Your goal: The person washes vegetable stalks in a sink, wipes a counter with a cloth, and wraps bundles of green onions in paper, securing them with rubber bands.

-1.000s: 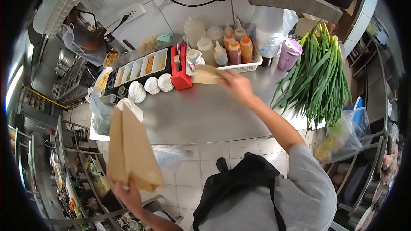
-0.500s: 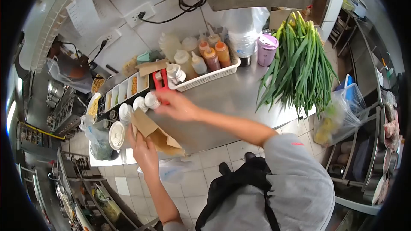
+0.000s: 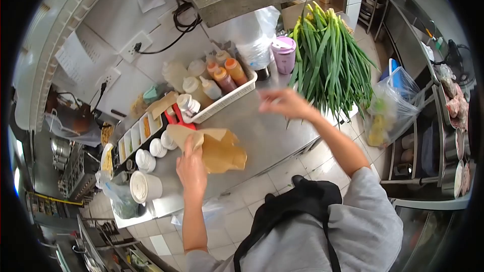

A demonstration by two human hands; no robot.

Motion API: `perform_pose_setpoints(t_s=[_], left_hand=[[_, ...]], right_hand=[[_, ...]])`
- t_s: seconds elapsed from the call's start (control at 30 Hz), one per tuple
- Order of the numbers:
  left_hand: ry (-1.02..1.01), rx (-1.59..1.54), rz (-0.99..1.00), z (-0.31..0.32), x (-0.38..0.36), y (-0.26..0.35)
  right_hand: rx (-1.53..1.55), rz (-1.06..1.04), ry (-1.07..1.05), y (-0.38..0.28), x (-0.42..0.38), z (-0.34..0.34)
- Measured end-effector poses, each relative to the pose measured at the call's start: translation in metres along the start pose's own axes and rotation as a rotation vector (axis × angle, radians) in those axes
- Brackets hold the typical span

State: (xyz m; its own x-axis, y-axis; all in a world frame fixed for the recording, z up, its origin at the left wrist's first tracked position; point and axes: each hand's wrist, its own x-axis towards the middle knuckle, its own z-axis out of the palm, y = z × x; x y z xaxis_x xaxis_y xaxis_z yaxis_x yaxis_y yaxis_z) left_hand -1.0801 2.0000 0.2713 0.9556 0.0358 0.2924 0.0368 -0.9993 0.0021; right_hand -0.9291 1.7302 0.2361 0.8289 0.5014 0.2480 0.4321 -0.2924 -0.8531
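My left hand [image 3: 191, 167] grips the folded upper edge of a brown paper bag [image 3: 224, 153], whose wide mouth gapes toward the right above the steel counter. Away from the bag, my right hand [image 3: 286, 104] is in the air between the sauce bottles and the green onions, its fingers apart and nothing seen in them. Left of the bag stand stacks of white lidded cups [image 3: 158, 147] and a larger white tub [image 3: 146, 187]. A red object [image 3: 174, 116] lies behind the bag, partly covered by it.
A white basket [image 3: 227, 102] of squeeze bottles stands along the wall, beside a lilac tumbler [image 3: 284, 55]. A big bunch of green onions [image 3: 330, 63] covers the right end of the steel counter [image 3: 262, 133]. Topping containers [image 3: 136, 138] line the left; a plastic bag [image 3: 396, 106] hangs at right.
My right hand has left the white cups and swung right toward the green onions. My left hand has carried the paper bag rightward, and its mouth shows wider. The camera view has turned too.
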Motion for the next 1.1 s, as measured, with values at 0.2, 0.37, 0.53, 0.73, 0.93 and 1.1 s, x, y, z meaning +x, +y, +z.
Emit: perform_pose_setpoints(t_s=[0.2, 0.37, 0.53, 0.73, 0.93, 1.1], left_hand=[[-0.082, -0.081, -0.051, 0.005, 0.001, 0.033], [-0.152, 0.021, -0.134, 0.024, 0.011, 0.052], [-0.214, 0.131, -0.227, 0.033, 0.027, 0.075], [-0.177, 0.158, -0.279, 0.041, 0.037, 0.08], [-0.108, 0.158, -0.315, 0.041, 0.043, 0.087], [-0.083, 0.119, -0.354, 0.036, 0.039, 0.08]], right_hand=[[-0.346, 0.343, 0.881, 0.146, 0.062, -0.211], [-0.556, 0.766, 0.861, 0.249, 0.107, -0.321], [-0.423, 0.83, 0.69, 0.343, 0.158, -0.349], [-0.403, 0.913, 0.672, 0.316, 0.178, -0.33], [-0.009, 0.638, 0.641, 0.275, 0.144, -0.332], [0.48, 0.572, 0.593, 0.282, 0.117, -0.363]])
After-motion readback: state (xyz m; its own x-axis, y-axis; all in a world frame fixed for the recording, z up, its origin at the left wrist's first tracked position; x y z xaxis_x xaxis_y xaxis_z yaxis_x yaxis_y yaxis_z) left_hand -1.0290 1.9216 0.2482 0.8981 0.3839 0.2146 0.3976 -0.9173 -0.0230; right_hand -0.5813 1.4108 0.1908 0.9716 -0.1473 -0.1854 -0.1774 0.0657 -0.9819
